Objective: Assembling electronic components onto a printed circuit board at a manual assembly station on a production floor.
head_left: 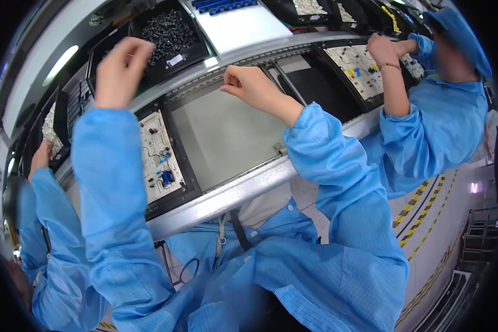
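Observation:
My left hand is raised beside a black bin of small black components. It is slightly blurred, with the fingers curled in toward the thumb; whatever they hold is too small to make out. My right hand hovers over the far side of the grey surface between the conveyor rails. Its fingers are bent and pinched together, and any small part between them is hidden. Below my left hand, partly behind my sleeve, a pale circuit board with black and blue components sits in a dark carrier frame.
A metal rail runs along the near side of the line. Beyond it lie a white sheet and blue connector strips. At right, a co-worker handles another board. Another person's hand is at far left, by a parts bin.

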Demonstrator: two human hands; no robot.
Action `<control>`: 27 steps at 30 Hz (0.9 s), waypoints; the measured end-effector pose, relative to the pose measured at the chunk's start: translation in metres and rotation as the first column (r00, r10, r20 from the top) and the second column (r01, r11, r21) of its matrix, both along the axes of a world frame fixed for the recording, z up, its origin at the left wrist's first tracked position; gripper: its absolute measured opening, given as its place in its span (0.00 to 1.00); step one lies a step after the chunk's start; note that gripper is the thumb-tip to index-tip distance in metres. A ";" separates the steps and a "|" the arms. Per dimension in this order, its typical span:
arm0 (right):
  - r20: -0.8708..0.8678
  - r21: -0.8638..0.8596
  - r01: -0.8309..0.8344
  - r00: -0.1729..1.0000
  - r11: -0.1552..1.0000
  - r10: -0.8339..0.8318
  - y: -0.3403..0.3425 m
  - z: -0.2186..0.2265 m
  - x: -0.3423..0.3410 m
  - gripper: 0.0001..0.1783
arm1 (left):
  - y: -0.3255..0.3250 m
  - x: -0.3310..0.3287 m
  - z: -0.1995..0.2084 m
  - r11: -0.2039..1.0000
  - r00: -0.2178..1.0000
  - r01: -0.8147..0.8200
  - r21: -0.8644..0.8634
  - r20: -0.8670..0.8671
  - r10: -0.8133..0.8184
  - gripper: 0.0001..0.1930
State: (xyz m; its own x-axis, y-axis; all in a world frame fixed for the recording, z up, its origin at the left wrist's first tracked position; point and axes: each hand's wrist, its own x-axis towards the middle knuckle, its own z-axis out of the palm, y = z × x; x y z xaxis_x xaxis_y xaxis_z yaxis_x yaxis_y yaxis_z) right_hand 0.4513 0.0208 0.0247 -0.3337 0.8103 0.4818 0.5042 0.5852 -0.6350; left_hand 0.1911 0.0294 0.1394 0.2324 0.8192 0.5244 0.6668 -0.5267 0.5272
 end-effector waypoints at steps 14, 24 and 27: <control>-0.050 0.158 0.650 0.757 0.744 -0.651 0.066 -0.002 0.197 0.10 | -0.114 0.074 -0.103 0.983 0.907 0.159 0.089 -0.406 -0.110 0.06; 0.430 0.290 0.808 0.369 0.513 -0.824 0.141 -0.032 0.305 0.09 | -0.093 0.036 -0.117 0.981 0.865 0.055 0.188 -0.500 0.047 0.11; 0.447 0.149 0.839 0.415 0.523 -0.793 0.148 -0.037 0.310 0.03 | -0.086 0.040 -0.125 0.973 0.849 0.189 0.129 -0.520 -0.095 0.13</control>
State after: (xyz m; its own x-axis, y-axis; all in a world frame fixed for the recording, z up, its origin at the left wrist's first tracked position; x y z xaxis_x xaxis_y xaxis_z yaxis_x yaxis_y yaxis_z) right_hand 0.7608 0.1689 -0.0125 0.3715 0.8393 0.3969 0.9239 -0.2919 -0.2476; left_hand 0.2313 -0.0565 0.0148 0.6108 0.6663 0.4278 0.7271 -0.6858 0.0300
